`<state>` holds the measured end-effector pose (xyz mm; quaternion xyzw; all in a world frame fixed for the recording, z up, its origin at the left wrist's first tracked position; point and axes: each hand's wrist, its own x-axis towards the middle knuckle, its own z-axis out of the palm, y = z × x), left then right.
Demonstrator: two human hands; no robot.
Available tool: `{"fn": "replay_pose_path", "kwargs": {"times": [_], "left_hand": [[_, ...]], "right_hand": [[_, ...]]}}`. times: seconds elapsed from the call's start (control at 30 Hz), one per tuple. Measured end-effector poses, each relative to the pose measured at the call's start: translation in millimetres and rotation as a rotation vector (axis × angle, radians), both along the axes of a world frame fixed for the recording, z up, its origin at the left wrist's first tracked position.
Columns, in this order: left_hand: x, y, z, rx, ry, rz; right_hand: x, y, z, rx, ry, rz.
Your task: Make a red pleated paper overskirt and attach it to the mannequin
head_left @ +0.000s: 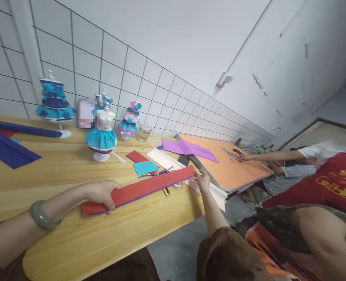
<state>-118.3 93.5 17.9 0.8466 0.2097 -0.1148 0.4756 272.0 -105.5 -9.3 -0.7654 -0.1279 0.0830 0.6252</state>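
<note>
Stretched between my two hands is a long red paper strip (155,184) with a thin blue layer along its lower edge. My left hand (104,195) grips it near its left end, thumb on top. At the far right end, my right hand (202,181) pinches the corner. Below the strip, a yellow-and-black cutter (166,191) lies partly covered. Just behind are a light-blue piece (146,167), a smaller red piece (136,156) and thin dark strips. A long pale pink sheet (164,159) runs under the strip, with a dark phone (184,160) beside it.
Small dress forms, one in a turquoise skirt (101,137), stand along the grid wall near a glass (144,132). Dark blue sheets (10,148) lie at left. Purple paper (190,150) spans onto an orange table (234,171), where another person's hand (243,157) reaches among tools.
</note>
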Motion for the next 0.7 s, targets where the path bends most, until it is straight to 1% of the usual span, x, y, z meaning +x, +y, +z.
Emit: {"fn": "replay_pose_path", "kwargs": {"times": [0.13,0.23,0.3,0.37,0.43,0.47,0.5,0.53,0.6,0.7], "left_hand": [[-5,9,4.3,0.078,0.011,-0.02],[-11,17,6.9,0.047,0.054,-0.01],[-15,23,8.7,0.038,0.071,0.011],[-18,27,11.0,0.059,0.073,0.04],[-20,30,13.6,0.076,0.074,0.06],[-20,31,14.7,0.083,0.071,0.062],[-20,31,15.6,0.092,0.068,0.057],[-21,32,16.3,0.102,0.066,0.049],[-21,32,17.0,0.121,0.06,0.028],[-21,32,18.2,0.114,0.048,0.002]], "right_hand": [[0,9,6.2,-0.043,0.192,0.036],[1,13,16.1,-0.025,0.217,0.026],[-1,16,24.1,-0.002,0.182,-0.01],[-7,21,32.7,0.032,0.102,-0.049],[-22,33,41.6,0.076,-0.012,-0.048],[-34,42,45.9,0.103,-0.077,-0.009],[-48,53,49.9,0.124,-0.135,0.063],[-65,64,53.6,0.135,-0.18,0.165],[-104,87,59.4,0.116,-0.229,0.429],[-162,116,62.5,0.031,-0.256,0.839]]}}
